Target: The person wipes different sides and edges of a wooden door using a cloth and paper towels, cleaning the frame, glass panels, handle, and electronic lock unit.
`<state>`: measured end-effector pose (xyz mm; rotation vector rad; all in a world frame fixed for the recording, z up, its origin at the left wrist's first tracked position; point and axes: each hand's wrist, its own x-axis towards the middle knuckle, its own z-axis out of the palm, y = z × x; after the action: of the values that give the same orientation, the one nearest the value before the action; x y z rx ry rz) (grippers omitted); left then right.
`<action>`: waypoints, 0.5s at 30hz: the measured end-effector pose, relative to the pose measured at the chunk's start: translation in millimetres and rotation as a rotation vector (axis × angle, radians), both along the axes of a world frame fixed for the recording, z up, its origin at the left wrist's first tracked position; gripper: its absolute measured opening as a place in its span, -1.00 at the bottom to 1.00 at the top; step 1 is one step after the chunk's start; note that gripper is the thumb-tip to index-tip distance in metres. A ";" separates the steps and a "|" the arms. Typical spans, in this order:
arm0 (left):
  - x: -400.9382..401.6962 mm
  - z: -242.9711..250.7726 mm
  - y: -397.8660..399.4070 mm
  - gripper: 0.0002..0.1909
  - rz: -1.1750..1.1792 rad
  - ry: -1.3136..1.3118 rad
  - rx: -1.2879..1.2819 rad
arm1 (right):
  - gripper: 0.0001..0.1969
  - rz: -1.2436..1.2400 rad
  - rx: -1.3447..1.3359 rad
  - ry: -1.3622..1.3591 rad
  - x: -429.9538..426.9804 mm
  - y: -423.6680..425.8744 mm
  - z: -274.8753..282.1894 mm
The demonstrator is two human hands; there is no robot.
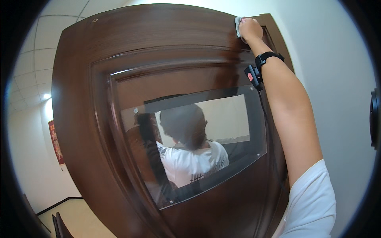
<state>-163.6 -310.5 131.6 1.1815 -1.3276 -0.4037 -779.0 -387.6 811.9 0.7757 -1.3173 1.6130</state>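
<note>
My right hand (251, 29) is closed on a folded grey cloth (238, 26). It presses the cloth to the top of a dark brown wooden door (166, 31), close to the upper right corner. Below it, the glossy wood shows a darker reddish streak, perhaps a reflection of the arm. A clear plastic panel (259, 119) with small round fixings at its corners is mounted on the door's middle. A person's head and white shirt appear in that panel; whether reflected or seen through it, I cannot tell. My left hand is out of view.
Around my right wrist is a black strap with a small device (254, 78), and a thin cable hangs from it. A pale wall (330, 89) stands right of the door. At left are a red poster (56, 142) and a dark chair-like object (61, 226).
</note>
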 end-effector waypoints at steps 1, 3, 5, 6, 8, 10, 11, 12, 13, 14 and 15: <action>12.7 20.6 18.1 -0.72 0.010 -0.061 0.018 | -0.65 -0.057 -0.020 0.049 6.3 9.9 3.6; 22.7 39.6 33.8 -0.67 -0.055 0.017 0.041 | -0.65 -0.068 -0.044 0.093 24.9 36.4 10.4; 24.0 27.7 25.4 -0.68 -0.093 0.059 -0.001 | -0.66 -0.080 -0.083 0.170 44.0 56.2 18.9; 14.6 35.8 24.8 -0.67 -0.129 0.061 0.011 | -0.66 -0.079 -0.085 0.164 44.9 61.2 17.4; -8.1 47.1 26.9 -0.70 -0.181 0.065 0.017 | -0.65 -0.103 -0.173 0.231 50.5 73.1 21.2; -34.0 49.4 26.8 -0.76 -0.211 0.084 -0.014 | -0.65 -0.117 -0.254 0.287 56.9 79.0 21.5; -49.6 48.2 27.9 -0.76 -0.222 0.109 -0.032 | -0.65 -0.108 -0.257 0.290 63.6 80.1 23.9; -66.2 43.3 29.8 -0.73 -0.227 0.140 -0.047 | -0.64 -0.151 -0.259 0.339 69.7 79.0 24.5; -83.1 34.7 33.3 -0.70 -0.235 0.179 -0.066 | -0.63 -0.192 -0.260 0.387 77.5 80.0 24.2; -102.3 26.1 36.4 -0.65 -0.243 0.240 -0.089 | -0.63 -0.180 -0.257 0.390 84.3 80.6 22.9; -121.3 11.8 41.5 -0.59 -0.242 0.315 -0.113 | -0.63 -0.142 -0.278 0.405 92.0 80.1 19.3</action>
<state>-284.9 -268.9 143.4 0.8258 -1.2015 -0.6525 -687.0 -307.4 831.2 0.7678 -0.8216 1.3967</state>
